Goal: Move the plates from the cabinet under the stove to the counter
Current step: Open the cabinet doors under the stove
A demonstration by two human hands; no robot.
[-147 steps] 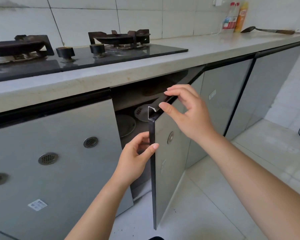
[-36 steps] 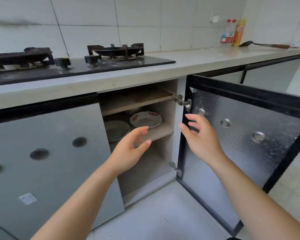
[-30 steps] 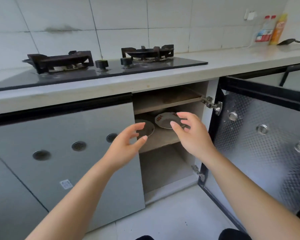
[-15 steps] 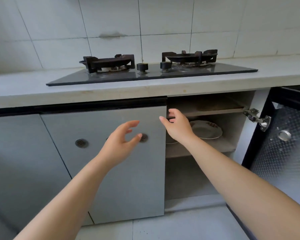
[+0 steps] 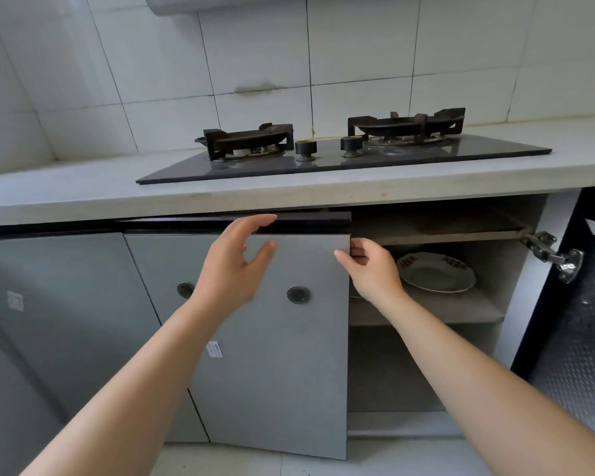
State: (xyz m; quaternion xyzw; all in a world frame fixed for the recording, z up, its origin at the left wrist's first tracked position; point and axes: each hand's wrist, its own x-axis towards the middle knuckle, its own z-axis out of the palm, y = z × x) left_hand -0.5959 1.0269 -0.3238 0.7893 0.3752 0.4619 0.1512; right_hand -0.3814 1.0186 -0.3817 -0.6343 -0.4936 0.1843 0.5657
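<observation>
Under the stove (image 5: 327, 161) the cabinet stands half open. A white plate (image 5: 437, 274) with a scalloped, patterned rim lies on the middle shelf (image 5: 443, 312) in the open right half. My right hand (image 5: 375, 269) grips the right edge of the grey left cabinet door (image 5: 289, 355), fingers curled behind it, just left of the plate. My left hand (image 5: 231, 269) is spread, fingertips resting over the door's black top rail, thumb apart in front. That door stands slightly ajar. Whatever sits behind it is hidden.
The right cabinet door (image 5: 584, 338) is swung wide open at the far right, its hinge sticking out. The pale counter (image 5: 83, 192) runs left and right of the black two-burner stove. More shut grey doors lie to the left. Tiled floor below.
The view has swung left and closer. My right hand left the plates and took the left door's edge; my left hand rose to its top rail. The door has come slightly ajar.
</observation>
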